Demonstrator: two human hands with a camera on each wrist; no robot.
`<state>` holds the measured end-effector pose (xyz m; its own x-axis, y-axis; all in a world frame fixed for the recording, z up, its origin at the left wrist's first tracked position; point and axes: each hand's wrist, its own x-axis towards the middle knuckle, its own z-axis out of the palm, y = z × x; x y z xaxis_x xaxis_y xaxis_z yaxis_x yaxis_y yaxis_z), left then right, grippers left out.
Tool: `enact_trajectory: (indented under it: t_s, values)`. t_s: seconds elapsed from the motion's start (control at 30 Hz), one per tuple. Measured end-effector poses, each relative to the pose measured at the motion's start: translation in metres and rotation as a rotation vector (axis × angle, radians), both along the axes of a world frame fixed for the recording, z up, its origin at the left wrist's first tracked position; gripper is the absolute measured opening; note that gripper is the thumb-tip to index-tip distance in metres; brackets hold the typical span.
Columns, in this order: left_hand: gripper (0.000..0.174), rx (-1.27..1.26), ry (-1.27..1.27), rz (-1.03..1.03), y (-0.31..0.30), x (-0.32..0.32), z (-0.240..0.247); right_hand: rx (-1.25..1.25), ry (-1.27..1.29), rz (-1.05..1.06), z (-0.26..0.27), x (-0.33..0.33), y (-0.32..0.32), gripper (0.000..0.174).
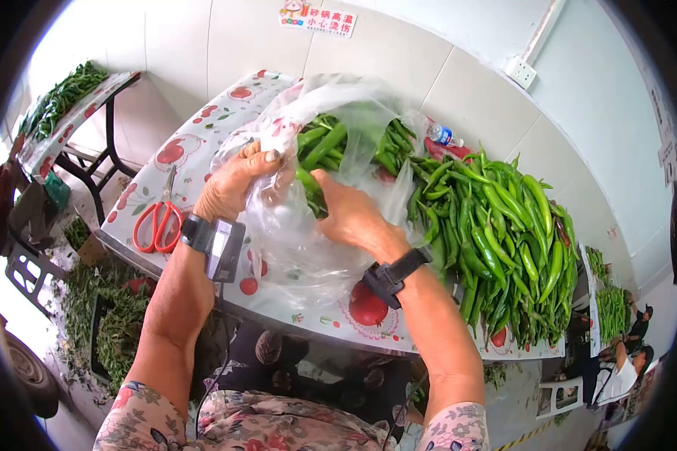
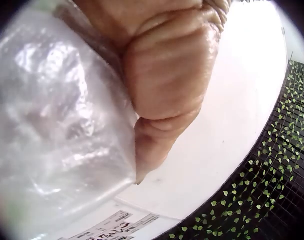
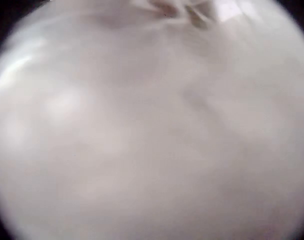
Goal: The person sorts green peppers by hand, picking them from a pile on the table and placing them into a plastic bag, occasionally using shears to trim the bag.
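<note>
A clear plastic bag [image 1: 301, 248] stands on the table with green peppers [image 1: 326, 146] in its mouth. My left hand [image 1: 237, 180] pinches the bag's left edge; in the left wrist view that hand [image 2: 167, 70] has its fingers curled beside the shiny plastic [image 2: 57, 120]. At the bag's opening, my right hand [image 1: 351, 214] is against the peppers, its thumb towards them and its other fingers hidden. Blurred plastic [image 3: 142, 125] fills most of the right wrist view. A large heap of long green peppers [image 1: 496, 240] lies to the right.
Red-handled scissors [image 1: 158, 225] lie left of the bag on the patterned table [image 1: 195, 161]. Behind the heap is a bottle [image 1: 442, 135]. More peppers lie on a side table [image 1: 101, 98] at the left. People [image 1: 624, 372] sit at the far right, near a white stool [image 1: 560, 396].
</note>
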<state>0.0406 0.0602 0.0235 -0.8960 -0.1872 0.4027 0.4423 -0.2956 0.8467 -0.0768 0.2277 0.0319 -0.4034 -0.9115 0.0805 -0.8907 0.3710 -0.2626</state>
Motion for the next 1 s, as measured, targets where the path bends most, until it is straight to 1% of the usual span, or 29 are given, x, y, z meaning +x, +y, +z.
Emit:
enact_trajectory:
  t_s: [0.03,0.13,0.23,0.27,0.37,0.4,0.47,0.5,0.53,0.57,0.63,0.67,0.77,0.87,0.97,1.0]
  values:
    - [0.034,-0.032,0.002,0.006,-0.001,0.0,-0.002,-0.046,-0.003,0.003,-0.002,-0.004,0.003,0.073]
    - [0.034,-0.02,-0.009,0.074,0.004,0.004,0.0,-0.096,-0.042,-0.007,0.007,-0.006,0.015,0.065]
    - [0.035,0.003,-0.03,0.014,0.003,0.007,0.002,-0.178,-0.15,-0.046,0.013,-0.012,0.027,0.064]
    - [0.034,-0.001,-0.028,0.024,0.003,0.008,0.003,-0.253,-0.076,-0.026,0.012,-0.014,0.031,0.062]
    - [0.035,0.025,-0.014,0.036,0.004,0.006,0.003,-0.283,-0.374,-0.08,0.02,-0.018,0.05,0.058]
    - [0.035,0.05,-0.012,0.022,0.004,0.005,0.002,-0.312,-0.518,-0.096,0.019,-0.022,0.056,0.055]
    - [0.035,0.119,-0.034,0.023,0.008,0.006,0.003,-0.423,-0.619,-0.156,0.012,-0.028,0.066,0.053]
    - [0.033,0.111,-0.038,-0.013,0.007,0.005,0.001,-0.484,-0.664,-0.186,0.009,-0.032,0.071,0.052]
    - [0.032,0.101,-0.041,-0.049,0.002,0.002,-0.001,-0.475,-0.692,-0.202,0.003,-0.035,0.075,0.059]
    - [0.031,0.092,-0.046,-0.084,0.001,0.001,-0.002,-0.447,-0.652,-0.19,-0.002,-0.036,0.077,0.063]
    - [0.028,0.11,-0.068,-0.086,0.002,0.0,-0.004,-0.388,-0.577,-0.167,-0.012,-0.035,0.079,0.07]
    - [0.027,0.12,-0.082,-0.087,0.003,0.0,-0.004,-0.271,-0.432,-0.201,-0.011,-0.032,0.079,0.077]
    - [0.025,0.113,-0.054,-0.123,0.004,0.001,-0.002,-0.237,-0.473,-0.223,0.0,-0.02,0.081,0.078]
    - [0.026,0.129,-0.067,-0.109,0.004,0.001,-0.002,-0.217,-0.331,-0.263,0.009,-0.013,0.087,0.074]
    - [0.025,0.147,-0.082,-0.084,0.006,0.0,-0.002,-0.172,-0.305,-0.288,0.013,-0.012,0.098,0.067]
    - [0.025,0.15,-0.089,-0.077,0.006,0.0,-0.003,-0.137,-0.279,-0.274,0.012,-0.011,0.1,0.063]
